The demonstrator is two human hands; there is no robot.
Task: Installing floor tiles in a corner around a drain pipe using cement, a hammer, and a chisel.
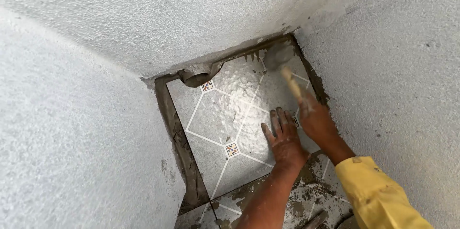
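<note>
A grey floor tile [225, 114] with white diagonal lines and small coloured diamond marks lies in a narrow corner between rough white walls. My left hand [283, 138] presses flat on the tile's right part, fingers spread. My right hand [316, 118], in a yellow sleeve, grips the wooden handle of a hammer [280, 61]. The hammer's mortar-smeared head rests over the tile's far right corner. Wet grey mortar [182, 147] fills the gap along the tile's left and far edges.
A round pipe opening [197, 78] sits at the tile's far left corner by the wall. Rough plastered walls [72, 128] close in on three sides. Nearer tiles [311, 193] are smeared with mortar lumps.
</note>
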